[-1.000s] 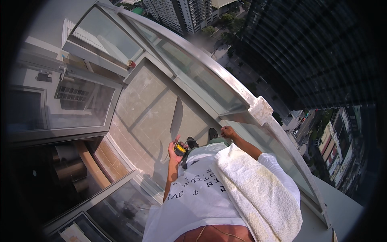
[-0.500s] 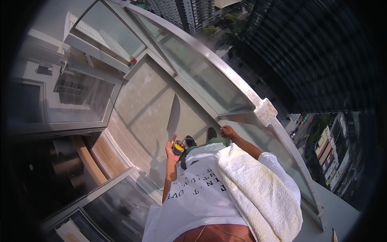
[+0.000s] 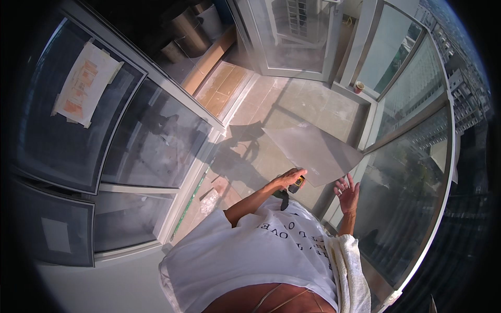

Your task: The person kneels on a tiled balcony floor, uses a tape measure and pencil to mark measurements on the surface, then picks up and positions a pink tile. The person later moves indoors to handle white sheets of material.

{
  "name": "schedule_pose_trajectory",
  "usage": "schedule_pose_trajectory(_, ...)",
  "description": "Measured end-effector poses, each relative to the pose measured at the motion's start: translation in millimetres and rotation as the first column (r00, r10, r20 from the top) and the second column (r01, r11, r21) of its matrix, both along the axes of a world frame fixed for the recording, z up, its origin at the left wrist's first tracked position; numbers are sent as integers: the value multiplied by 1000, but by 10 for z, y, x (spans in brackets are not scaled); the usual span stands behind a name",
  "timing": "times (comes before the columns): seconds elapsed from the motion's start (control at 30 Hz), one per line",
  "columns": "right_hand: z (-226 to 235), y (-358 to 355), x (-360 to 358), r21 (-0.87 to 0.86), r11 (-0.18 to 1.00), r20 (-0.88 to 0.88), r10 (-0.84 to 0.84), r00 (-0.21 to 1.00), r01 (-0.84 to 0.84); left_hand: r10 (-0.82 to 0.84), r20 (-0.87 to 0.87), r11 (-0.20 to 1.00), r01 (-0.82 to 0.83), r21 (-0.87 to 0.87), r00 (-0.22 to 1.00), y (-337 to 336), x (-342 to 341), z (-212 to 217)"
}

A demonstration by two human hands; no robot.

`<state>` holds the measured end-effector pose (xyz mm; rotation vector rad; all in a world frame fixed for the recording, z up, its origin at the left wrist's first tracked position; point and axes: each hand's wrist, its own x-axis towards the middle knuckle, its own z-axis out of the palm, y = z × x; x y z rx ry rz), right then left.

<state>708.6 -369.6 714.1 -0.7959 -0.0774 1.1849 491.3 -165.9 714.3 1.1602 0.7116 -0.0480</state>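
Observation:
My left hand [image 3: 288,178] is closed around a black and yellow tape measure [image 3: 297,184]. Its fingers also meet the near-left edge of a thin, flat, greyish sheet [image 3: 314,151], which tilts out ahead of me over the floor. Whether the sheet is pinched by the thumb or only rests there is partly hidden. My right hand [image 3: 348,196] is raised beside the sheet's right side, palm up and fingers spread. Its fingertips are close to the sheet's edge; contact cannot be made out.
A glass railing [image 3: 412,156] curves along the right, high above buildings. Glazed panels [image 3: 156,130] line the left, one with a taped paper [image 3: 87,83]. A cup [image 3: 358,87] sits on the far ledge. Rubble [image 3: 210,201] lies by the left sill. A white towel [image 3: 349,266] hangs over my right arm.
My view has turned to the right. The sheet, seen nearly edge-on before, now shows its broad face. My right hand has come up from beside the railing and opened near the sheet.

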Motion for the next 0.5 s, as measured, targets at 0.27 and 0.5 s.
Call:
schedule_pose_trajectory(0.27, -6, 1581, 271, -246, 969, 208, 50, 977, 3, -96, 25, 695, 49, 717, 995, 1278, -302, -12)
schedule_pose_trajectory(0.5, 153, 3008, 150, -132, 991, 210, 59, 976, -32, 63, -130, 867, 10, 498, 989, 2372, -617, 300)
